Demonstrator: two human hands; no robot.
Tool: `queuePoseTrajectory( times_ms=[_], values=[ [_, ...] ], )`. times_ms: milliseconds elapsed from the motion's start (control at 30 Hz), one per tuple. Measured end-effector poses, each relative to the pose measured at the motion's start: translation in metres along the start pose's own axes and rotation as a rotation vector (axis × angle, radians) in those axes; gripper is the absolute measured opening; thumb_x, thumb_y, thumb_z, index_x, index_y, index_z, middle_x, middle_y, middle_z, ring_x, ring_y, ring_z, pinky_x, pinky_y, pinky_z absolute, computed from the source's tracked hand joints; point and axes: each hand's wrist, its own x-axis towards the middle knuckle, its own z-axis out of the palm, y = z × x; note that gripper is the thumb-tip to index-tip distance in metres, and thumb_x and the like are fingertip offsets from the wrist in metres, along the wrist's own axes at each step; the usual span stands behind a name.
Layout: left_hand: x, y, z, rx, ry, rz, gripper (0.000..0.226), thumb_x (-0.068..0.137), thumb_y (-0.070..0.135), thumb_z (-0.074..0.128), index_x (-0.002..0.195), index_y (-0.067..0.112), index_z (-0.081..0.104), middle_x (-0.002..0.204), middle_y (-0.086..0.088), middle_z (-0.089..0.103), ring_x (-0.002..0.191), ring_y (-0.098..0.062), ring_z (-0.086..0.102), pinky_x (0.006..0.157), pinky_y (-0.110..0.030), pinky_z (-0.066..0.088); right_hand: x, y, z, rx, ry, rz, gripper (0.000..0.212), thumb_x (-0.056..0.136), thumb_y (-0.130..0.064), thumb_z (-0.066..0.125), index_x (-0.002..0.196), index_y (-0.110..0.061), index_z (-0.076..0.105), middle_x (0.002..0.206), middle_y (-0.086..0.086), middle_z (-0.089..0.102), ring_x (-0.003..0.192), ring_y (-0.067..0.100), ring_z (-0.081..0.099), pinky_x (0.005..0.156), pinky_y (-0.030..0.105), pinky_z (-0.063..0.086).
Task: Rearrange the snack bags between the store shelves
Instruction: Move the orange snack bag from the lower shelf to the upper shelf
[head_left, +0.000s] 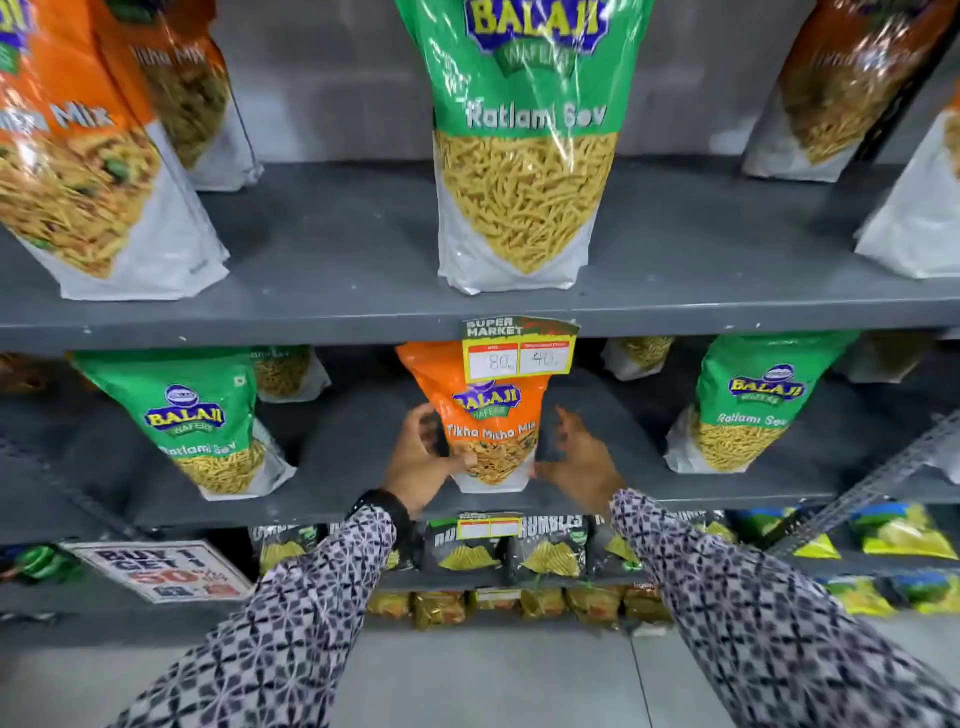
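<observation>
An orange Tikha Mitha Mix bag (488, 415) stands upright at the middle of the middle shelf (337, 467). My left hand (421, 467) grips its left edge, fingers behind and thumb on the front. My right hand (582, 462) is spread beside the bag's right side, thumb near its lower corner. Green Ratlami Sev bags stand on the same shelf at the left (208, 415) and right (748, 405). A large green Ratlami Sev bag (524, 156) stands on the upper shelf (337, 234) directly above.
Orange mix bags stand on the upper shelf at the left (78, 156) and right (841, 78). A yellow price tag (519, 353) hangs over the orange bag's top. Black chip bags (550, 545) fill the lower shelf. A slotted metal upright (857, 493) slants at the right.
</observation>
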Motion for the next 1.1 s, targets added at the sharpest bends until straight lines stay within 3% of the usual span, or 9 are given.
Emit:
queuePoseTrajectory(
  times_ms=[167, 267, 400, 600, 700, 800, 933, 1033, 1100],
  values=[
    [0.022, -0.017, 0.012, 0.037, -0.131, -0.067, 0.072, 0.074, -0.019, 0.081, 0.126, 0.021, 0.052, 0.11, 0.016, 0.064, 0.117, -0.015, 0.061, 0.097, -0.031, 0.049, 0.05, 0.032, 0.028, 0.111, -0.079, -0.006, 0.109, 0.045, -0.03, 0.093, 0.14, -0.047, 0.042, 0.136, -0.009, 0.065, 0.13, 0.022, 0.059, 0.107, 0.055, 0.05],
    [0.03, -0.028, 0.018, 0.153, -0.17, -0.025, 0.059, 0.074, -0.012, 0.085, 0.106, 0.031, 0.06, 0.106, 0.014, 0.071, 0.105, -0.007, 0.067, 0.094, -0.027, 0.054, 0.055, 0.031, 0.039, 0.101, -0.09, -0.011, 0.098, 0.052, -0.027, 0.092, 0.138, -0.04, 0.047, 0.13, -0.005, 0.07, 0.125, 0.023, 0.063, 0.105, 0.051, 0.052],
    [0.035, -0.038, 0.026, 0.171, -0.15, -0.009, 0.043, 0.076, -0.005, 0.088, 0.109, 0.015, 0.068, 0.115, -0.005, 0.074, 0.1, -0.018, 0.069, 0.082, -0.016, 0.055, 0.047, 0.027, 0.044, 0.126, -0.056, 0.012, 0.066, 0.071, -0.007, 0.089, 0.13, -0.019, 0.062, 0.12, -0.002, 0.074, 0.112, 0.018, 0.067, 0.089, 0.028, 0.056],
    [0.008, -0.042, 0.021, 0.173, -0.149, -0.069, 0.051, 0.069, 0.008, 0.095, 0.115, 0.009, 0.072, 0.116, -0.004, 0.079, 0.104, -0.02, 0.074, 0.095, -0.036, 0.062, 0.019, 0.037, 0.042, 0.131, -0.052, 0.011, 0.066, 0.06, -0.016, 0.095, 0.121, -0.018, 0.067, 0.121, 0.004, 0.076, 0.117, 0.027, 0.068, 0.102, 0.05, 0.055],
    [-0.009, -0.059, 0.014, 0.165, -0.152, -0.08, 0.065, 0.05, 0.037, 0.099, 0.107, 0.02, 0.074, 0.112, 0.0, 0.082, 0.108, -0.023, 0.077, 0.101, -0.053, 0.059, 0.001, 0.053, 0.045, 0.117, -0.077, 0.042, 0.082, 0.049, -0.037, 0.095, 0.124, -0.025, 0.065, 0.12, 0.002, 0.076, 0.115, 0.026, 0.07, 0.097, 0.05, 0.058],
    [-0.051, -0.047, 0.006, 0.158, -0.179, -0.059, 0.065, 0.05, 0.036, 0.097, 0.109, 0.022, 0.073, 0.115, -0.001, 0.082, 0.112, -0.023, 0.076, 0.103, -0.052, 0.058, -0.027, 0.06, 0.044, 0.09, -0.107, 0.006, 0.096, 0.038, -0.05, 0.097, 0.126, -0.033, 0.061, 0.121, -0.006, 0.076, 0.118, 0.024, 0.068, 0.094, 0.049, 0.06],
    [-0.126, -0.012, -0.008, 0.127, -0.17, -0.017, 0.047, 0.074, 0.013, 0.093, 0.113, 0.016, 0.068, 0.117, -0.006, 0.078, 0.109, -0.023, 0.073, 0.093, -0.036, 0.059, -0.108, 0.008, 0.023, 0.002, -0.097, -0.064, 0.07, 0.064, -0.029, 0.096, 0.125, -0.023, 0.062, 0.12, -0.006, 0.075, 0.112, 0.018, 0.067, 0.096, 0.042, 0.057],
    [-0.163, -0.002, -0.022, 0.12, -0.137, 0.055, 0.042, 0.078, 0.017, 0.091, 0.112, 0.023, 0.068, 0.11, -0.008, 0.079, 0.096, -0.026, 0.073, 0.075, -0.027, 0.06, -0.149, -0.012, 0.013, 0.022, -0.094, -0.129, 0.067, 0.066, -0.031, 0.095, 0.124, -0.023, 0.061, 0.119, -0.007, 0.074, 0.11, 0.016, 0.068, 0.095, 0.039, 0.057],
    [-0.185, 0.009, -0.032, 0.099, -0.12, 0.105, 0.043, 0.079, 0.015, 0.091, 0.115, 0.024, 0.068, 0.111, 0.001, 0.079, 0.102, -0.023, 0.074, 0.081, -0.023, 0.06, -0.169, -0.025, 0.006, 0.039, -0.087, -0.193, 0.065, 0.067, -0.034, 0.094, 0.123, -0.028, 0.061, 0.116, -0.013, 0.074, 0.106, 0.008, 0.067, 0.09, 0.031, 0.056]
  ],
)
